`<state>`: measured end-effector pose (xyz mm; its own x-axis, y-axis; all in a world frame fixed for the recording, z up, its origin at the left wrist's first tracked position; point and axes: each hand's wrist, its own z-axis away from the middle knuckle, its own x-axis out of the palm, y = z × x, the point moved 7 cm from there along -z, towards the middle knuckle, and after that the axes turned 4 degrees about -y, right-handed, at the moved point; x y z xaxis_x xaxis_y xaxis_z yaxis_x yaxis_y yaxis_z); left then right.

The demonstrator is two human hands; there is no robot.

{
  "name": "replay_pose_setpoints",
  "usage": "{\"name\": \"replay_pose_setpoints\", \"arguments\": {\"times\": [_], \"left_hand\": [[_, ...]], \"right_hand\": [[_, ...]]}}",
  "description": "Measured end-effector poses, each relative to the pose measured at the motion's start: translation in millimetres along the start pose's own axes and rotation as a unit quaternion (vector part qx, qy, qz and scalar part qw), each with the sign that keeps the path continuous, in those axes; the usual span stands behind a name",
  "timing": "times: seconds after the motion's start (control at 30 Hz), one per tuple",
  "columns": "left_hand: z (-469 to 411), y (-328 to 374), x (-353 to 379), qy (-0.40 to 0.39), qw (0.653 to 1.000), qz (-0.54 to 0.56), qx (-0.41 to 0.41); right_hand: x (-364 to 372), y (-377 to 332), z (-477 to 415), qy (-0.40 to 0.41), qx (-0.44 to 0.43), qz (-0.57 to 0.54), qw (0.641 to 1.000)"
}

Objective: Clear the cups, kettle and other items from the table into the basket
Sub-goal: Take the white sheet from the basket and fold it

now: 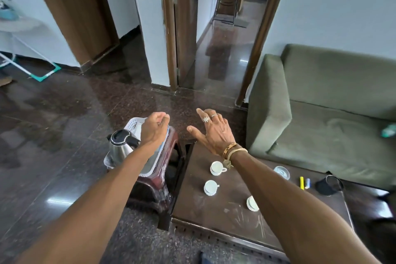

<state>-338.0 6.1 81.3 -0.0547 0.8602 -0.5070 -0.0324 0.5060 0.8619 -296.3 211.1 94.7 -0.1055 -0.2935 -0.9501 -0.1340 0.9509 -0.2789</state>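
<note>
A white perforated basket (133, 123) stands on a maroon plastic stool (154, 188) left of the dark table (225, 216). A steel kettle with a black lid (120, 146) sits inside the basket. My left hand (154, 129) hovers over the basket's far right side with its fingers curled; I see nothing in them, and a pale blue edge shows just under it. My right hand (212, 133) is spread open in the air above the table's far end. Three white cups (217, 168) (211, 187) (251, 203) stand on the table, the last partly hidden by my right forearm.
A small glass dish (281, 172), a yellow stick (301, 182), a blue-white piece (307, 183) and a black pouch (327, 185) lie on the table's right side. A green sofa (321, 118) stands behind the table. Polished dark floor (64, 113) stretches left toward open doorways.
</note>
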Motion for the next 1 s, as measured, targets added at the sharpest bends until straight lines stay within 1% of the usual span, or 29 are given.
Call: {"name": "replay_pose_setpoints", "arguments": {"times": [0.1, 0.23, 0.43, 0.67, 0.83, 1.0], "left_hand": [[13, -2, -6, -0.012, 0.999, -0.030, 0.018], [26, 7, -3, -0.055, 0.990, -0.089, 0.094], [48, 36, 30, -0.095, 0.981, -0.089, 0.147], [95, 66, 89, -0.160, 0.969, -0.070, 0.173], [127, 77, 129, -0.182, 0.964, -0.084, 0.175], [168, 89, 175, -0.202, 0.962, -0.072, 0.167]], "right_hand": [[-1, -10, 17, 0.010, 0.013, 0.006, 1.000], [-8, -12, 50, 0.025, 0.041, 0.010, 0.999], [-45, 13, 102, 0.052, 0.101, 0.030, 0.993], [-68, 53, 163, 0.068, 0.168, 0.037, 0.983], [-70, 87, 213, 0.065, 0.202, 0.030, 0.977], [-75, 132, 268, 0.076, 0.234, 0.015, 0.969]]}}
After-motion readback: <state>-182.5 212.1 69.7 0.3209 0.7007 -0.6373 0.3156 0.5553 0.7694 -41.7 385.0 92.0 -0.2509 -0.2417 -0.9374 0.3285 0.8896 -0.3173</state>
